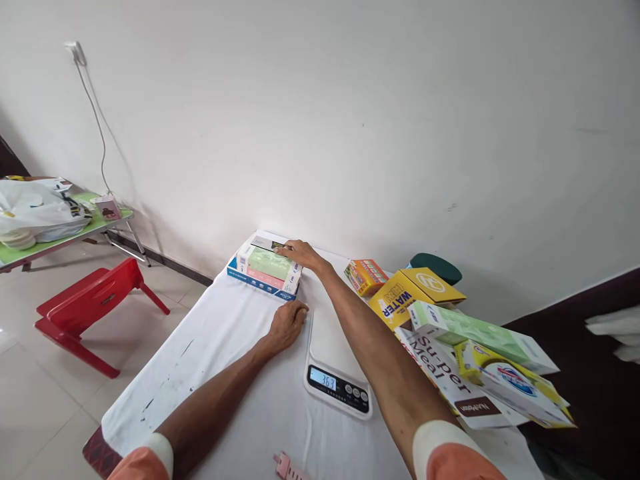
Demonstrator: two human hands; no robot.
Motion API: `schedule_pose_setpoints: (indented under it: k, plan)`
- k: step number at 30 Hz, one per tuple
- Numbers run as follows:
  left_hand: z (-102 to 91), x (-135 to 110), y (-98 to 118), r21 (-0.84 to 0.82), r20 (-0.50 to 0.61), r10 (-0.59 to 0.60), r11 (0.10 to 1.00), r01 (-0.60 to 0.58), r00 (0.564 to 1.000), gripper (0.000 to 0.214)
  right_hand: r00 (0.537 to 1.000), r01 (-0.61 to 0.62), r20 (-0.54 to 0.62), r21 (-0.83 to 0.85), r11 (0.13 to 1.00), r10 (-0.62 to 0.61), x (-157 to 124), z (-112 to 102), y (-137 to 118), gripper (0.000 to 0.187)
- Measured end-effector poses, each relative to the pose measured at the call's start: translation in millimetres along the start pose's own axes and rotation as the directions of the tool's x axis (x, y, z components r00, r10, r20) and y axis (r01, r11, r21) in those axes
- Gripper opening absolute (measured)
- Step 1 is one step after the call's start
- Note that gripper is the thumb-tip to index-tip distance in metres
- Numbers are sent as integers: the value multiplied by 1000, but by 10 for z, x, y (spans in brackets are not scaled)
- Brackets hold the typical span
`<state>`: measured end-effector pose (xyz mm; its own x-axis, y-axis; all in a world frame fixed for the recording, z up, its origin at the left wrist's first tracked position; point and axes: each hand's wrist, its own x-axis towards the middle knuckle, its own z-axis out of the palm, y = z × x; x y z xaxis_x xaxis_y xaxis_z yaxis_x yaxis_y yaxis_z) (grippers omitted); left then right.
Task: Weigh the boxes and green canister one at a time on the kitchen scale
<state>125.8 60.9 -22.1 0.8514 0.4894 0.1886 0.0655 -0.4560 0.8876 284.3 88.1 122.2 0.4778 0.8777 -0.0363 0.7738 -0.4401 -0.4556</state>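
Observation:
My right hand point(296, 253) reaches far across the table, fingers curled on a flat white box point(263, 241) at the back of a small stack. That stack holds a green-topped box point(270, 263), a pink layer and a blue-edged box point(260, 285) at the bottom. My left hand point(286, 325) rests on the white tablecloth point(210, 360) just in front of the stack, fingers loosely bent, its tips beside the left edge of a white kitchen scale point(336, 363). The scale's platform is bare and its display reads 363.
A pile of boxes lies to the right: an orange box point(367, 276), a yellow "Water" box point(407, 293), a green box point(475, 333), a "Su-per Meal" box point(450, 380). A pink object point(287, 467) sits at the near edge. A red chair point(93, 303) and green side table point(55, 237) stand left.

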Motion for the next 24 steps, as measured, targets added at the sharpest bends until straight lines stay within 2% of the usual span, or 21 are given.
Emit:
schedule_pose_setpoints:
  k: [3,8,14,17,20,24]
  plan:
    - [3,1,0,13,0,6,1000,-6,1000,24,1000,5,-4,-21,1000,-5,-2,2,57,52]
    - [6,-1,-3,22,1,12,1000,-12,1000,25,1000,3,-24,-97,995,-5,-23,-49,111,40]
    - [0,19,8,34,5,0,999,0,1000,25,999,36,13,-116,993,-35,-42,-116,149,29]
    - [-6,26,1,33,9,-1,999,0,1000,25,999,28,-35,-111,993,-32,-108,-157,147,26]
    - [-17,24,-14,44,13,10,999,-11,1000,26,992,-5,-124,-85,996,-6,-305,-269,196,26]
    - [-33,26,-27,35,8,18,999,-19,1000,25,957,-3,-291,41,999,15,-816,-500,419,26]
